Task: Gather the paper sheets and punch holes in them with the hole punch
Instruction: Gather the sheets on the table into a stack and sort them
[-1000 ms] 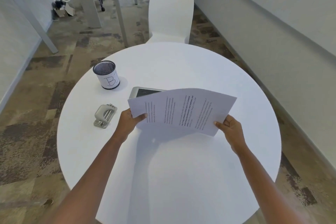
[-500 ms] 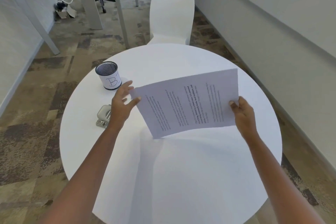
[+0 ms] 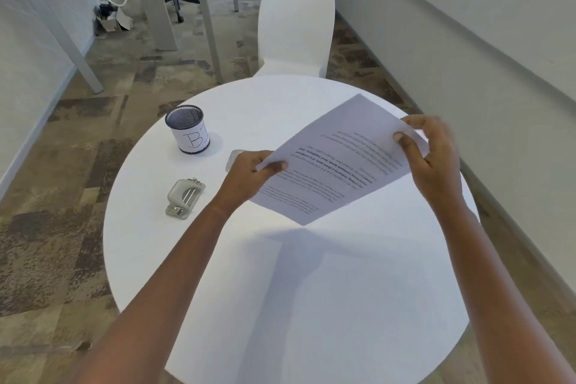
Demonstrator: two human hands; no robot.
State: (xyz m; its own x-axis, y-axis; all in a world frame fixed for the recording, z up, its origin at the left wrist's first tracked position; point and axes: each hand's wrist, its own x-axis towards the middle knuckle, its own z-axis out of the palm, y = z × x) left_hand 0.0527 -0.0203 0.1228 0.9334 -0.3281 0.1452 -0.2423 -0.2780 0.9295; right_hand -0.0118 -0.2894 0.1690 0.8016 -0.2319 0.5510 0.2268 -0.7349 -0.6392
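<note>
Since a moment ago I have turned the paper sheets so one corner points down toward the desk, and my left hand has closed on their left corner again. My right hand pinches the far right corner, thumb on top. Both sets of fingers are narrow, holding the sheets in the air above the middle of the desk, toward its right edge. I judge I am in the gathering step, squaring the stack. Next it calls for aligning the edges, then carrying one edge to the hole punch, which sits closed near the desk's left edge, just in front of the mesh cup. The sheets are white, printed with text that reads upside down to me, thin and slightly bowed.
</note>
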